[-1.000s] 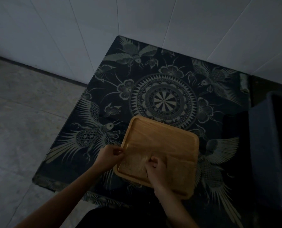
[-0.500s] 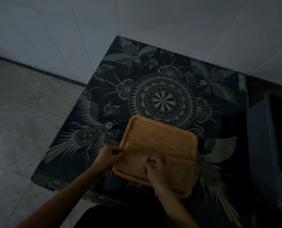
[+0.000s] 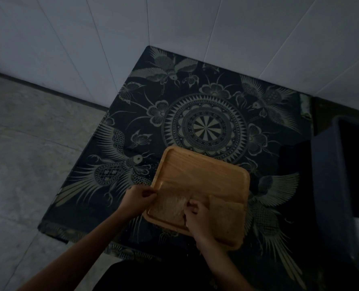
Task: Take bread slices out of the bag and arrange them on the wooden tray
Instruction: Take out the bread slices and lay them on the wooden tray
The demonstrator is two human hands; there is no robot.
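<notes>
wooden square tray [image 3: 203, 175], porous bread slice [image 3: 170, 208] pinched by left hand [image 3: 137, 199] and right hand [image 3: 197, 215]

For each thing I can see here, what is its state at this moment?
wooden tray: flat on the patterned cloth, far half bare
left slice: lying flat in the tray's near left corner, both hands on it
right slice: lying flat in the near right corner, untouched
left hand: pinching the left slice's edge at the tray rim
right hand: fingertips on the left slice
dark bin: open-topped, beside the table

The wooden tray [image 3: 203, 175] looks smooth and matt; the bread slice [image 3: 170, 208] porous; the tabletop's patterned cloth [image 3: 206, 106] soft; the wall tiles [image 3: 174, 22] smooth.
</notes>
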